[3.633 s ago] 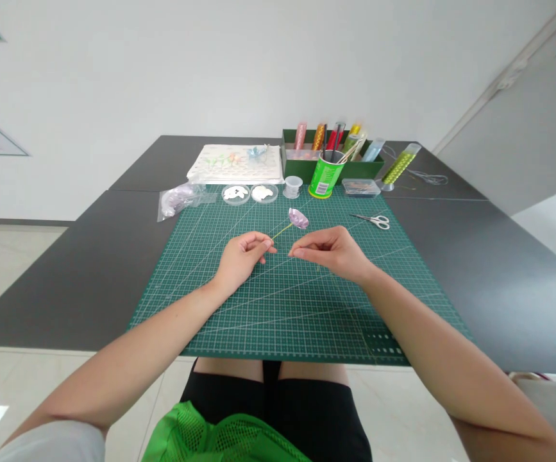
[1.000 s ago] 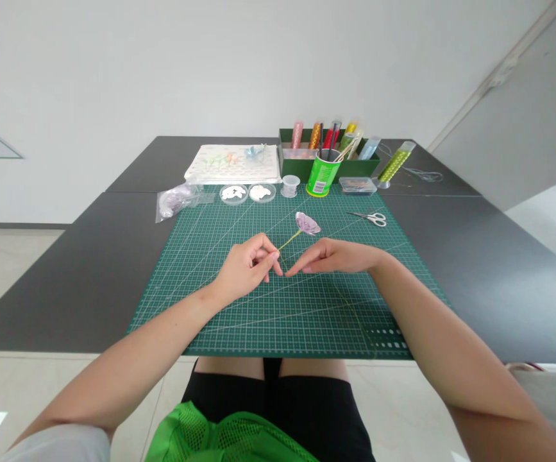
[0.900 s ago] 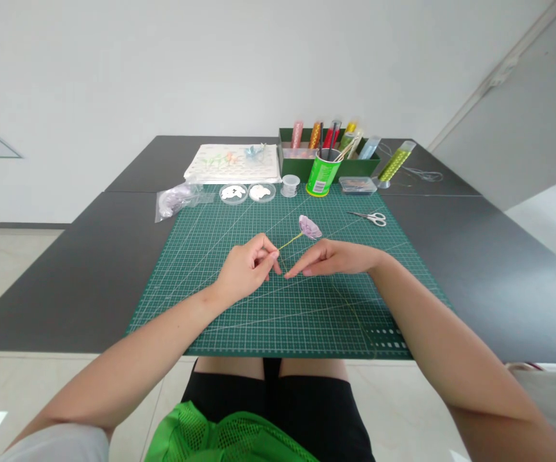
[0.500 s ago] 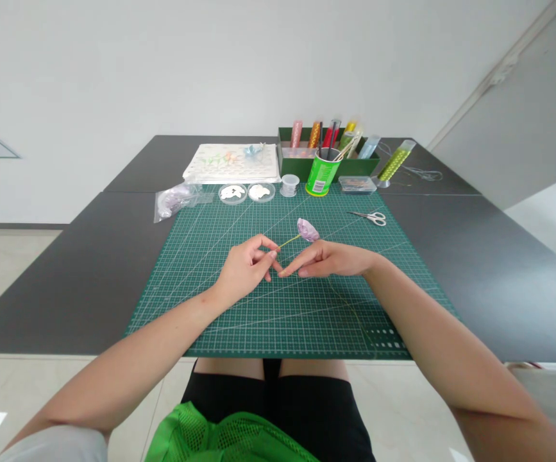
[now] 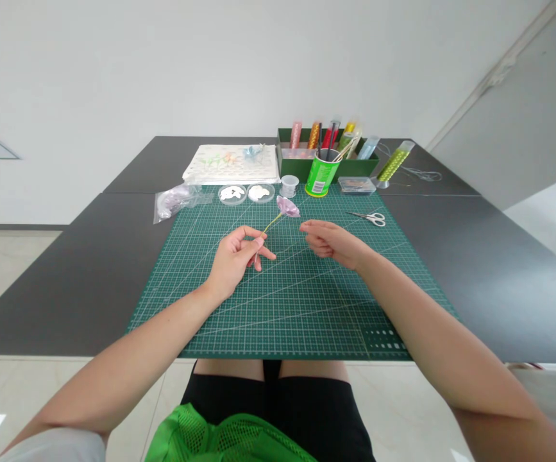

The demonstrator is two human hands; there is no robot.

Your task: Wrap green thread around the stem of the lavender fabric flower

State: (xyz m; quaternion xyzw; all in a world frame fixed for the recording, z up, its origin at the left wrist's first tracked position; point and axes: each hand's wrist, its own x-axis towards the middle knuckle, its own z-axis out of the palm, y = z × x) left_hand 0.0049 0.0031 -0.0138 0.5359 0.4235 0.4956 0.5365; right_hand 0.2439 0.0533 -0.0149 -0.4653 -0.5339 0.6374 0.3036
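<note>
A pale purple artificial flower (image 5: 288, 206) on a thin yellow-green stem (image 5: 272, 224) leans up and to the right above the mat. My left hand (image 5: 234, 256) pinches the stem's lower part between thumb and index finger, other fingers loosely extended. To the right and a little below the blossom is my right hand (image 5: 333, 242), apart from flower and left hand. Its fingers are curled, with thumb and index finger together; whatever lies between them is too fine to make out. A faint thin thread (image 5: 354, 314) lies on the green cutting mat (image 5: 268, 321) below it.
White-handled scissors (image 5: 376, 219) lie at the mat's right. Along the back stand a green can (image 5: 322, 176) with sticks, a dark green box (image 5: 362, 168) of thread spools, a small tub (image 5: 289, 186), dishes of white pieces (image 5: 232, 194), and a plastic bag (image 5: 174, 201).
The flower and my left hand have moved left and away from me. My right hand has drawn away from the left hand, up and to the right, its fingers now curled.
</note>
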